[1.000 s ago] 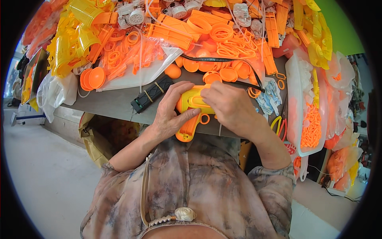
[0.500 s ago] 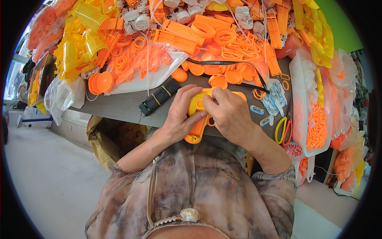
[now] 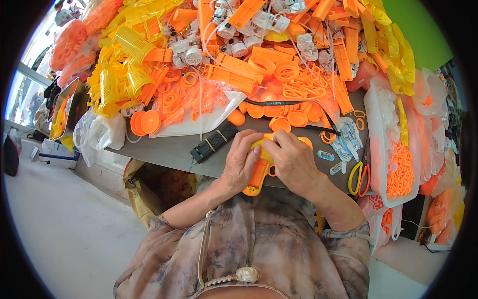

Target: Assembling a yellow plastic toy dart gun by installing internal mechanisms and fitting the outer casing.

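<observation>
A yellow-and-orange plastic toy gun (image 3: 257,175) lies at the table's near edge, its handle toward me. My left hand (image 3: 239,163) is closed around its left side, thumb along the body. My right hand (image 3: 295,165) bends over the other side, with fingertips pressed on top of the body. Both hands hide much of the upper part, so any small piece under the right fingertips cannot be seen. Left of my left hand lies a black block (image 3: 214,143) bound with a rubber band. Orange round cups (image 3: 281,123) lie just beyond the toy gun.
Orange and yellow plastic parts (image 3: 234,74) are heaped across the back. At right stand scissors (image 3: 359,178) beside blue-white stickers (image 3: 347,137) and a clear bin (image 3: 383,185) of small orange pieces. A black strap (image 3: 298,102) crosses the parts. An open sack (image 3: 135,185) stands below the table.
The whole view has shifted, so the table sits a little lower and farther right. My left thumb has moved upward along the toy gun. Both hands remain on it.
</observation>
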Motion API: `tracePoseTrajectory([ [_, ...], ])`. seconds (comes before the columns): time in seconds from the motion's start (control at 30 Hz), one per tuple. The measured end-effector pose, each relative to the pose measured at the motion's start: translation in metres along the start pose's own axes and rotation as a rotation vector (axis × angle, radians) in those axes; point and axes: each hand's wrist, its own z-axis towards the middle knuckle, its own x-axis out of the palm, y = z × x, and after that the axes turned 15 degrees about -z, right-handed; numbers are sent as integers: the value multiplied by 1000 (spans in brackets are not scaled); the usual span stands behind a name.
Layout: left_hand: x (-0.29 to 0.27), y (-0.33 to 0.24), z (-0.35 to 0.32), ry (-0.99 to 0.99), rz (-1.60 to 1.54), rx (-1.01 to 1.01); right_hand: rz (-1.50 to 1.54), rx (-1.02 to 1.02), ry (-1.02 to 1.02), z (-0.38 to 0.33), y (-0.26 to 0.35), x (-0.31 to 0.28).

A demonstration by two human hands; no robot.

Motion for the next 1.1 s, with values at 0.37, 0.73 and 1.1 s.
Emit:
tracePoseTrajectory([
  [0.37, -25, 7, -6, 9, -95, -45, 75, 609, -5, -88, -86, -16],
  [0.73, -19, -38, 7, 14, 225, 212, -111, 506, 114, -101, -81, 14],
  [1.1, -11, -42, 5, 90, 177, 218, 96, 485, 44, -86, -93, 4],
])
